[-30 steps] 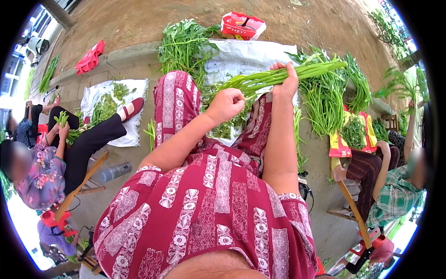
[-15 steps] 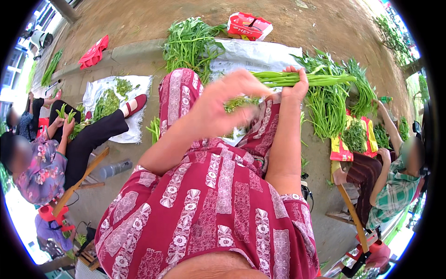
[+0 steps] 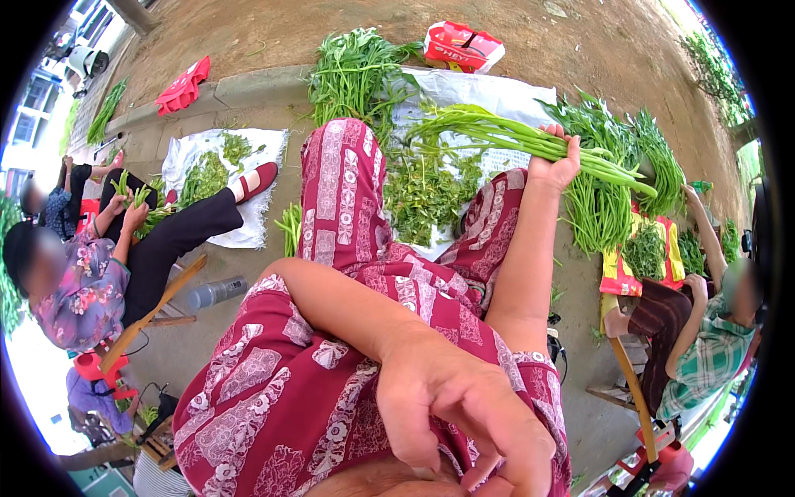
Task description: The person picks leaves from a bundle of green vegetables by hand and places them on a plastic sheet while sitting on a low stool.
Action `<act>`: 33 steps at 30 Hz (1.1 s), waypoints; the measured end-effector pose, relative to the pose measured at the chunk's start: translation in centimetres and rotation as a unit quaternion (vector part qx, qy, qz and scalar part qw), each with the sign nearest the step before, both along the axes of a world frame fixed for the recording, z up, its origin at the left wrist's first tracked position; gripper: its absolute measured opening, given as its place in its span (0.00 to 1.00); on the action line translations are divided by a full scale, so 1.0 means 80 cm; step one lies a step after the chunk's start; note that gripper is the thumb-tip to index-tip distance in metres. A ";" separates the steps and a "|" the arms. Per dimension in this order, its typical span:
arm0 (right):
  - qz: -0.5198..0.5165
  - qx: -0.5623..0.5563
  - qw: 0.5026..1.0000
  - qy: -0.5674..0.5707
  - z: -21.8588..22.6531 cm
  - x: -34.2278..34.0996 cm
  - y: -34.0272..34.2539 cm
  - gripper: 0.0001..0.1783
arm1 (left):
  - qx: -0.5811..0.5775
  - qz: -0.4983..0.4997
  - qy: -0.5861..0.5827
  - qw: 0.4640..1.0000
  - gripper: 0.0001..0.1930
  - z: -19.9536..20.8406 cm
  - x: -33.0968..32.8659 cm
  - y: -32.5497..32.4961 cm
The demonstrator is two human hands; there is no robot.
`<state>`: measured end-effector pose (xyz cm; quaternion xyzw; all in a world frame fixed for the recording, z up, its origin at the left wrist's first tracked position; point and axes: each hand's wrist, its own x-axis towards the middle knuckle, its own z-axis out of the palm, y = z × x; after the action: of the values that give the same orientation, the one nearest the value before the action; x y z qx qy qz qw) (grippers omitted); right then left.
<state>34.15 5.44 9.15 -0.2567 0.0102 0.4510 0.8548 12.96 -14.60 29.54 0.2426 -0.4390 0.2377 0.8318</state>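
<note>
- A bunch of green stalks [image 3: 489, 137] is gripped in the right hand [image 3: 556, 163], with the fingers wrapped round it; one end is extended to the left past the hand, the other to the right.
- The left hand [image 3: 464, 406] is held well apart from the bunch, close to the neckline of the red patterned shirt [image 3: 281, 414]; its fingers are loosely bent, with the thumb held away from them.
- The bunch is held beyond the knees, its left part seen over the white sheet [image 3: 530, 93]; loose leaves [image 3: 431, 199] are scattered on that sheet, between the knees.
- A leafy heap [image 3: 356, 79] is placed at the sheet's far left; another heap of greens [image 3: 600, 219] is seen at the right, partly covered by the bunch's right end.
- A red bag [image 3: 465, 47] is set behind the sheet, on the ground.
</note>
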 end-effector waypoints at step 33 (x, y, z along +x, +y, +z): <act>0.039 -0.036 0.998 0.014 0.003 -0.007 0.001 0.09 | 0.171 0.258 0.111 0.945 0.23 0.026 0.012 0.022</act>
<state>33.62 5.53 9.42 -0.2817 0.0282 0.4866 0.8265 13.96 -12.81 31.65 0.5106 -0.3009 0.3369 0.7316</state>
